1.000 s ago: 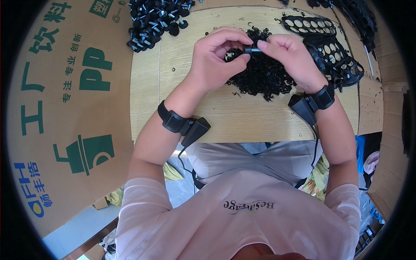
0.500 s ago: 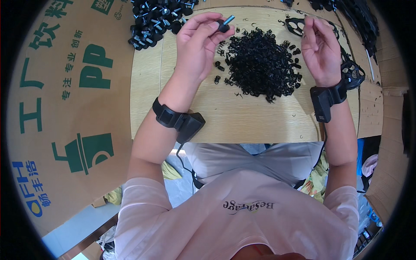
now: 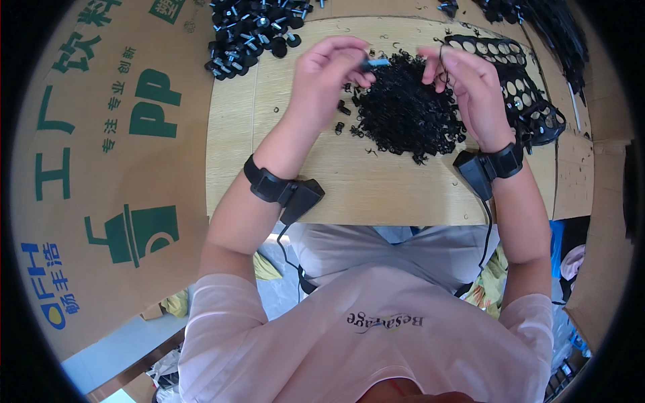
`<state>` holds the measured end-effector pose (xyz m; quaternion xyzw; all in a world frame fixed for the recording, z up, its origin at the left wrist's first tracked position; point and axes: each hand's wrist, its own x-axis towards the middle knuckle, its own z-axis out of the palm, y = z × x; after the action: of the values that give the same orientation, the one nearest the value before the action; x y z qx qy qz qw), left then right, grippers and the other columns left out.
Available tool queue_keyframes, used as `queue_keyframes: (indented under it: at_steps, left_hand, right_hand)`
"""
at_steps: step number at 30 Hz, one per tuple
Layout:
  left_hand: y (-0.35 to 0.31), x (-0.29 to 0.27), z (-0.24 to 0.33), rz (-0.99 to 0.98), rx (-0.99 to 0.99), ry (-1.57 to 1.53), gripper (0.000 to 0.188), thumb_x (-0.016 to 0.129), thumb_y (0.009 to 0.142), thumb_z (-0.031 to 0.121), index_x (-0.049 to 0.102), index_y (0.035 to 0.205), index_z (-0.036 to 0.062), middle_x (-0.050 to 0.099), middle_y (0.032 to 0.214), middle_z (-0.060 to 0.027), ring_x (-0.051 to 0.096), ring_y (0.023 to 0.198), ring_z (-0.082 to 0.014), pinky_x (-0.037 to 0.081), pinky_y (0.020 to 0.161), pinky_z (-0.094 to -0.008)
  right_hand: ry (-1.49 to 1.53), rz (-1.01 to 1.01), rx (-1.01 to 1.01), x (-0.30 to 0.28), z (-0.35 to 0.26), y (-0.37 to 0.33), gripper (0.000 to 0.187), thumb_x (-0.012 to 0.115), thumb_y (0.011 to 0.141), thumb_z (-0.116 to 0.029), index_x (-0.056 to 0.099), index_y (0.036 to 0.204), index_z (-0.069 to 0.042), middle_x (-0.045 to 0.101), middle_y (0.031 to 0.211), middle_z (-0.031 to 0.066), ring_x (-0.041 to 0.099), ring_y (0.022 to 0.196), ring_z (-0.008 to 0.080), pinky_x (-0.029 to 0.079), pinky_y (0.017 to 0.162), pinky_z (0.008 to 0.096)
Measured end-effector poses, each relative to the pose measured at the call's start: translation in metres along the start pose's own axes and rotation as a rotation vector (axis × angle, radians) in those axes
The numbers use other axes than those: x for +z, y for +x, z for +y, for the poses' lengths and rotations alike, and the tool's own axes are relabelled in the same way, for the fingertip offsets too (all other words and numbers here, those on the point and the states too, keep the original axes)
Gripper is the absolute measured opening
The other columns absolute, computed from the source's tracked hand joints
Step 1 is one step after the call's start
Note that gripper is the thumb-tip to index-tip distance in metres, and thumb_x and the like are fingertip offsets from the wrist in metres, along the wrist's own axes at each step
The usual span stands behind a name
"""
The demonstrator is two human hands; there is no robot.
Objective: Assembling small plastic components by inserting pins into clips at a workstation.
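A black-headed screw [image 3: 377, 62] with a bright metal shank sits between the thumb and fingers of my left hand [image 3: 322, 84]. Its shank points right, toward my other hand. My right hand [image 3: 478, 97] has its fingers bent in a pinch, and a thin black loop-like piece [image 3: 443, 62] shows at the fingertips; its exact kind is too small to tell. Between and below the hands lies a heap of small black curled scraps [image 3: 403, 114]. The hands are apart, level with the heap's far part.
A pile of black-headed screws [image 3: 252, 33] lies at the far left. Black sheets with round holes [image 3: 521, 91] lie at the right, some scrap bits around them. More black strips [image 3: 554, 40] are at the far right. Cardboard walls [image 3: 121, 168] flank the wooden table [image 3: 363, 195].
My right hand has moved left from beside the holed sheets, and a thin black piece now shows at its fingers. My left hand has shifted slightly right and nearer, the screw turning more level.
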<state>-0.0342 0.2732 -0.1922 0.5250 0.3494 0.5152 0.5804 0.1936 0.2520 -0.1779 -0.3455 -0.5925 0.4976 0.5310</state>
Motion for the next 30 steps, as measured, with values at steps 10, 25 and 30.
queue_keyframes:
  at_steps: [10,25,30]
  left_hand:
    - [0.023,-0.070,0.037,0.751,0.484,0.022,0.033,0.057,0.085,-0.002,0.058,0.118,-0.0019,0.062,0.095,-0.0050,0.057,0.083,-0.0108,0.047,0.077,-0.0234]
    - [0.005,-0.009,-0.009,0.105,0.387,0.449,0.011,0.062,0.083,-0.004,0.066,0.092,0.0008,0.058,0.104,-0.0052,0.058,0.084,-0.0101,0.048,0.074,-0.0226]
    - [0.008,-0.007,-0.010,0.123,0.377,0.555,0.008,0.062,0.082,-0.004,0.066,0.088,0.0003,0.060,0.095,-0.0054,0.057,0.079,-0.0113,0.047,0.072,-0.0236]
  right_hand:
    - [-0.238,-0.188,0.068,-0.002,0.001,-0.006,0.022,0.060,0.090,-0.013,0.071,0.080,0.003,0.070,0.083,0.0109,0.062,0.103,0.0218,0.047,0.084,0.0303]
    - [-0.632,0.029,-0.386,0.011,0.002,-0.006,0.012,0.070,0.082,-0.012,0.074,0.091,-0.007,0.065,0.114,0.0070,0.061,0.099,0.0245,0.048,0.086,0.0322]
    - [-0.717,0.022,-0.435,-0.002,0.005,-0.007,0.008,0.074,0.079,-0.012,0.073,0.078,-0.004,0.067,0.114,0.0052,0.059,0.088,0.0183,0.048,0.079,0.0316]
